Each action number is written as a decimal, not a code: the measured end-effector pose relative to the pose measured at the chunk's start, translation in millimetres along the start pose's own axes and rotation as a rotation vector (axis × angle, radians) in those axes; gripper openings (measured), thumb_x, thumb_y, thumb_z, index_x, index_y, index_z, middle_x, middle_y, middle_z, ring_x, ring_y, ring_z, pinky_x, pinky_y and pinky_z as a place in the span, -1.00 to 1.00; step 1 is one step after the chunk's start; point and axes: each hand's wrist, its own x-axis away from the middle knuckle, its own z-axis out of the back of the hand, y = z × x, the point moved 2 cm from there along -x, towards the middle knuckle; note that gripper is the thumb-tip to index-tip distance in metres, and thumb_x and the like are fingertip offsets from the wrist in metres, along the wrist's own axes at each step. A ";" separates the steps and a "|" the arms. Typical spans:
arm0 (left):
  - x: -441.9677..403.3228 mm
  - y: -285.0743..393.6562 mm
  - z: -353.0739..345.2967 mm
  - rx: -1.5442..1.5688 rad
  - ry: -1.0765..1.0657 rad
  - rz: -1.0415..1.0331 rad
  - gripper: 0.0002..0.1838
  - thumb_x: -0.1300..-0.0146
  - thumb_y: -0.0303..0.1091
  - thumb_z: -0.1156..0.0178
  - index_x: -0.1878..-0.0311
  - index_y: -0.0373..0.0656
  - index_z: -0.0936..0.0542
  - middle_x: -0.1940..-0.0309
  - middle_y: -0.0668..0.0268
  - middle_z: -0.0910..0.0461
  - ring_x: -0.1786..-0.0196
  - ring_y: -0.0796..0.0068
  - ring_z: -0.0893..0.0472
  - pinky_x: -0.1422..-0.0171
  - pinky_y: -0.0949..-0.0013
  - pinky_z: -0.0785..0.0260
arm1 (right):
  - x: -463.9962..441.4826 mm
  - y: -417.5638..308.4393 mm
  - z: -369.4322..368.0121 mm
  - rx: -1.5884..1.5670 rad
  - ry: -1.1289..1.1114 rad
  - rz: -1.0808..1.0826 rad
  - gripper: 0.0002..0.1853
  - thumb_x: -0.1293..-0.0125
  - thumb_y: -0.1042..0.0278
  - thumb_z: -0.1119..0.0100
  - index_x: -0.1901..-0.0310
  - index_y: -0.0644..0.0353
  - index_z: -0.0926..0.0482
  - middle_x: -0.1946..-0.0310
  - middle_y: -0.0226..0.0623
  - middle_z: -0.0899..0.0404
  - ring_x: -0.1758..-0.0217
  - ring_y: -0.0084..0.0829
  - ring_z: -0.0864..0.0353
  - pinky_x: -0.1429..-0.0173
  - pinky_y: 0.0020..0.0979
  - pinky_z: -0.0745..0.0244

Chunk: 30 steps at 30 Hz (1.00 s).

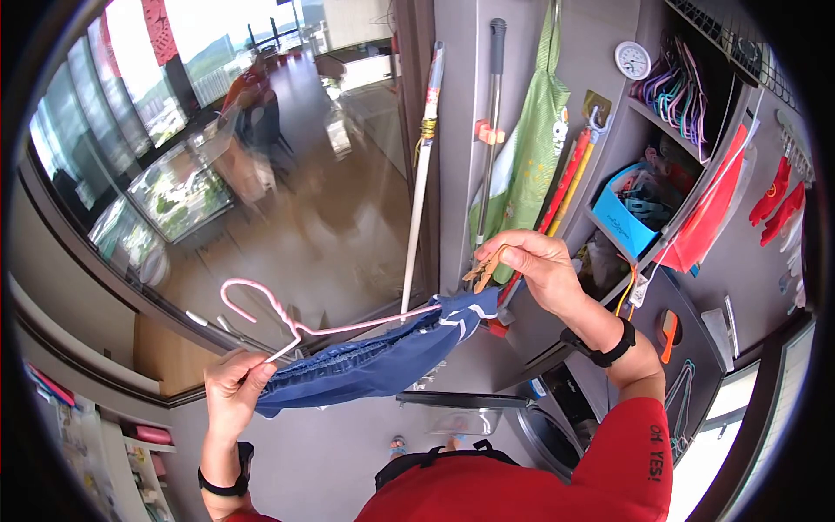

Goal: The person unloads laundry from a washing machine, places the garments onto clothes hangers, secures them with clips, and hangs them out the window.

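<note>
A pink clothes hanger [291, 320] is held up in front of me, its hook pointing up and left. Blue elastic-waist shorts or trousers [374, 367] with white stripes hang along it, the gathered waistband facing up. My left hand [233, 390] is closed on the hanger's left end, where the waistband's left corner lies close to the fingers. Between the thumb and fingers of my right hand [537, 265] is a wooden clothespin [485, 269]. Its jaws are at the right end of the waistband; whether they grip the cloth I cannot tell.
A glass door [304, 191] stands ahead, with a white pole [417, 209] leaning by it. To the right are a green apron [532, 148], a blue bin [626, 213] and several hangers [674, 91] on shelves. Below is a front-loading washer [550, 435].
</note>
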 end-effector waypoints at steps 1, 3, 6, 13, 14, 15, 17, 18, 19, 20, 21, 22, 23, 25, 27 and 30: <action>4.4 1.4 4.6 -0.003 0.002 0.008 -0.87 -0.10 -0.45 -0.30 0.39 -0.33 -0.60 0.61 0.34 -0.49 0.55 0.61 -0.41 0.47 0.54 -0.21 | -1.4 1.2 -11.5 0.007 -0.033 -0.018 -0.82 -0.34 0.45 -0.02 0.13 0.33 -0.56 0.20 -0.32 -0.59 0.08 -0.54 -0.52 -0.09 -0.50 -0.38; 15.3 1.6 17.2 -0.012 0.005 0.029 -0.88 -0.10 -0.45 -0.29 0.40 -0.32 -0.60 0.61 0.34 -0.49 0.56 0.61 -0.40 0.48 0.53 -0.21 | -1.7 2.2 -37.9 0.106 -0.111 -0.044 -0.82 -0.34 0.46 -0.02 0.13 0.33 -0.56 0.23 -0.34 -0.59 0.11 -0.57 -0.52 -0.05 -0.54 -0.38; 37.1 -6.3 43.9 -0.039 0.041 0.025 -0.88 -0.10 -0.46 -0.29 0.40 -0.33 -0.59 0.62 0.35 -0.48 0.56 0.61 -0.39 0.48 0.52 -0.21 | 0.5 11.8 -78.9 0.195 -0.140 -0.087 -0.83 -0.33 0.43 -0.04 0.15 0.29 -0.58 0.27 -0.38 -0.61 0.16 -0.60 -0.54 0.00 -0.56 -0.41; 107.8 -43.4 134.8 0.052 0.156 0.217 -0.85 -0.14 -0.41 -0.28 0.41 -0.33 -0.59 0.65 0.39 -0.44 0.57 0.64 -0.35 0.49 0.52 -0.18 | 8.0 28.4 -192.3 0.166 -0.268 -0.027 -0.83 -0.31 0.44 -0.07 0.14 0.28 -0.57 0.25 -0.32 -0.63 0.14 -0.54 -0.57 0.00 -0.53 -0.43; 119.9 -47.4 148.6 0.070 0.175 0.259 -0.85 -0.14 -0.41 -0.28 0.41 -0.33 -0.59 0.65 0.39 -0.44 0.57 0.64 -0.35 0.49 0.52 -0.18 | 7.5 28.9 -210.1 0.146 -0.285 -0.016 -0.83 -0.31 0.44 -0.07 0.13 0.28 -0.57 0.24 -0.32 -0.63 0.14 -0.53 -0.57 0.01 -0.53 -0.44; 133.0 -54.4 163.4 0.046 0.189 0.239 -0.84 -0.14 -0.41 -0.27 0.41 -0.33 -0.58 0.66 0.37 -0.44 0.58 0.64 -0.35 0.49 0.51 -0.18 | 6.2 30.3 -228.2 0.123 -0.304 -0.008 -0.83 -0.30 0.45 -0.07 0.13 0.28 -0.56 0.23 -0.31 -0.63 0.13 -0.52 -0.58 0.01 -0.52 -0.44; 160.2 -65.8 190.3 -0.013 0.194 0.206 -0.84 -0.14 -0.41 -0.27 0.40 -0.33 -0.58 0.64 0.34 -0.46 0.58 0.61 -0.38 0.49 0.49 -0.20 | 1.8 36.9 -267.6 0.186 -0.419 -0.004 -0.82 -0.29 0.44 -0.09 0.12 0.28 -0.56 0.23 -0.28 -0.63 0.13 -0.49 -0.59 0.01 -0.50 -0.44; 173.7 -71.2 202.5 -0.048 0.202 0.192 -0.85 -0.14 -0.41 -0.26 0.40 -0.33 -0.58 0.64 0.33 -0.47 0.58 0.59 -0.39 0.49 0.48 -0.21 | -2.5 41.1 -287.1 0.214 -0.482 0.006 -0.82 -0.29 0.44 -0.10 0.12 0.29 -0.56 0.23 -0.27 -0.63 0.14 -0.47 -0.59 0.01 -0.49 -0.44; 186.3 -75.0 211.1 -0.185 0.220 0.101 -0.85 -0.15 -0.40 -0.25 0.38 -0.31 -0.59 0.60 0.27 -0.50 0.58 0.49 -0.44 0.47 0.44 -0.27 | -10.0 49.3 -303.6 0.353 -0.555 -0.012 -0.76 -0.25 0.41 -0.14 0.06 0.26 -0.53 0.18 -0.17 -0.60 0.11 -0.34 -0.59 -0.02 -0.41 -0.44; 200.2 -78.1 220.4 -0.251 0.200 0.113 -0.87 -0.15 -0.40 -0.25 0.37 -0.29 -0.59 0.56 0.22 -0.54 0.55 0.38 -0.50 0.44 0.40 -0.33 | -12.2 32.7 -327.4 0.522 -0.534 0.058 -0.63 -0.17 0.37 -0.22 -0.02 0.25 -0.48 0.09 -0.08 -0.55 0.04 -0.17 -0.55 -0.06 -0.32 -0.42; 215.2 -80.3 227.2 -0.328 0.224 0.102 -0.88 -0.15 -0.39 -0.24 0.38 -0.25 -0.60 0.55 0.22 -0.54 0.52 0.31 -0.55 0.42 0.36 -0.37 | -14.1 24.8 -352.1 0.571 -0.502 0.250 -0.57 -0.13 0.37 -0.26 -0.05 0.26 -0.45 0.06 -0.06 -0.52 0.01 -0.12 -0.52 -0.08 -0.29 -0.41; 229.4 -84.1 234.8 -0.421 0.225 0.046 -0.88 -0.16 -0.36 -0.22 0.38 -0.21 -0.61 0.54 0.24 -0.55 0.49 0.26 -0.57 0.42 0.32 -0.40 | -15.0 19.2 -380.3 0.598 -0.465 0.452 -0.50 -0.09 0.36 -0.29 -0.08 0.28 -0.42 0.02 -0.04 -0.49 -0.02 -0.07 -0.49 -0.09 -0.25 -0.40; 243.6 -85.1 242.5 -0.448 0.240 0.068 -0.87 -0.18 -0.33 -0.20 0.36 -0.19 -0.61 0.54 0.25 -0.55 0.48 0.24 -0.57 0.41 0.31 -0.41 | -13.5 12.2 -414.4 0.558 -0.558 0.511 -0.48 -0.06 0.36 -0.31 -0.07 0.29 -0.41 0.02 -0.03 -0.48 -0.03 -0.05 -0.48 -0.10 -0.24 -0.39; 272.9 -94.4 253.4 -0.478 0.295 0.050 -0.84 -0.20 -0.28 -0.17 0.33 -0.18 -0.60 0.50 0.28 -0.56 0.47 0.28 -0.57 0.40 0.31 -0.43 | -4.5 12.5 -483.4 0.458 -0.745 0.564 -0.48 -0.05 0.38 -0.32 -0.06 0.31 -0.40 0.01 0.00 -0.46 -0.03 -0.03 -0.47 -0.09 -0.22 -0.39; 300.3 -99.0 262.6 -0.523 0.331 0.087 -0.83 -0.20 -0.27 -0.16 0.33 -0.16 -0.59 0.52 0.29 -0.53 0.47 0.26 -0.55 0.43 0.28 -0.41 | 4.3 35.8 -546.0 0.209 -0.910 0.318 -0.64 -0.13 0.42 -0.28 0.04 0.31 -0.48 0.20 -0.10 -0.55 0.22 -0.32 -0.58 0.15 -0.39 -0.48; 349.0 -114.4 279.9 -0.607 0.486 0.205 -0.85 -0.20 -0.28 -0.17 0.32 -0.16 -0.58 0.58 0.29 -0.47 0.51 0.26 -0.53 0.44 0.28 -0.39 | 12.2 55.4 -620.3 0.096 -1.142 0.130 -0.78 -0.18 0.47 -0.22 0.14 0.31 -0.53 0.40 -0.24 -0.56 0.45 -0.56 -0.51 0.37 -0.52 -0.42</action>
